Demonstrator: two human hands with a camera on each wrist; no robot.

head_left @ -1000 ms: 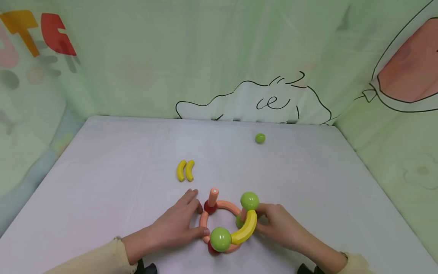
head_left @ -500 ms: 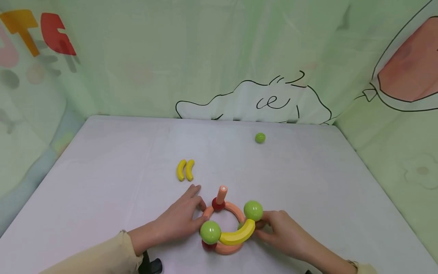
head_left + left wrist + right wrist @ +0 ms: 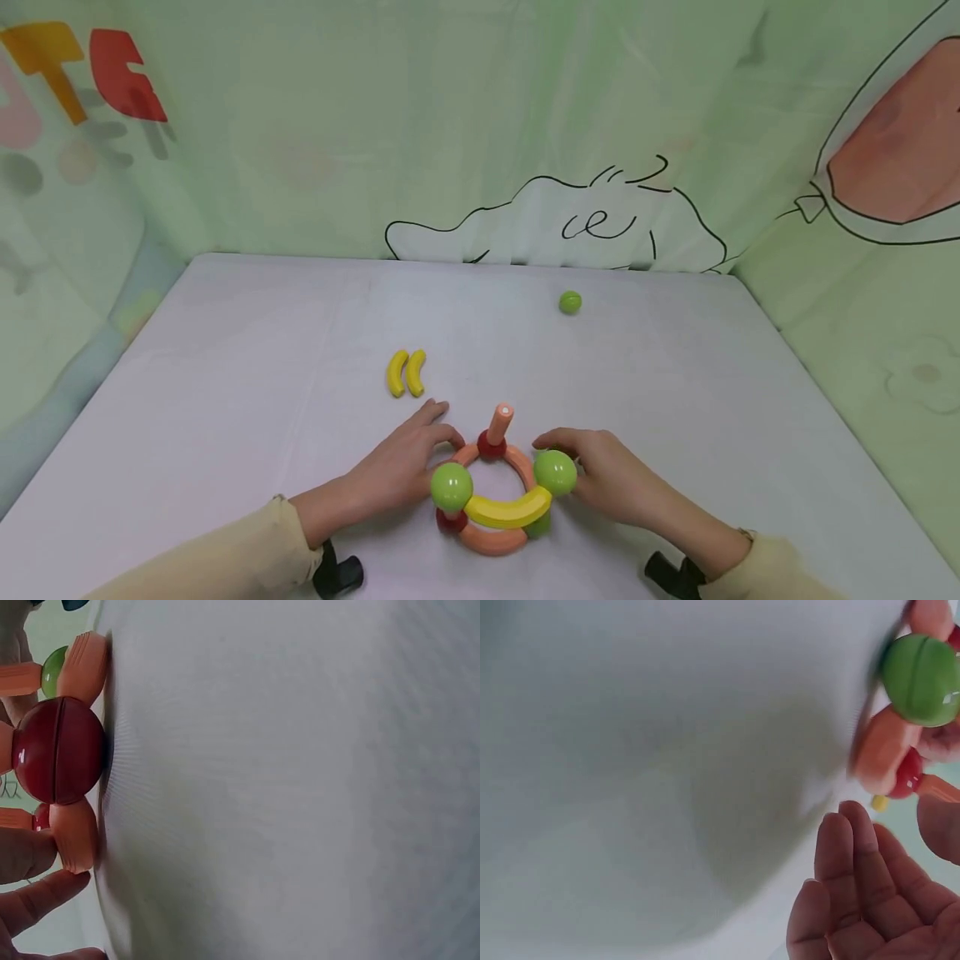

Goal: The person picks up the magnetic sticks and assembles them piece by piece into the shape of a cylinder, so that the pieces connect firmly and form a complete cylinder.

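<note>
A ring-shaped toy structure [image 3: 491, 544] of orange curved pieces joined by red and green balls stands near the table's front. Atop it, a yellow curved piece [image 3: 508, 511] links two upper green balls, and an orange stick [image 3: 500, 423] rises from the rear red ball [image 3: 491, 446]. My left hand [image 3: 397, 467] pinches the ring's left orange curved piece [image 3: 75, 832] between thumb and finger; in the head view a green ball [image 3: 452, 487] partly covers the thumb. Beside the structure's right side my right hand [image 3: 611, 479] holds nothing, its fingers fairly straight in the right wrist view.
Two yellow curved pieces [image 3: 406, 373] lie side by side on the white table [image 3: 262, 350], beyond my left hand. A lone green ball [image 3: 570, 302] sits near the back edge. Printed cloth walls [image 3: 300, 150] surround the table's back and sides.
The structure has turned, so the yellow piece now spans its front, and its rear orange stick has shifted right. My right hand has let go of its right side. The left hand moved slightly right.
</note>
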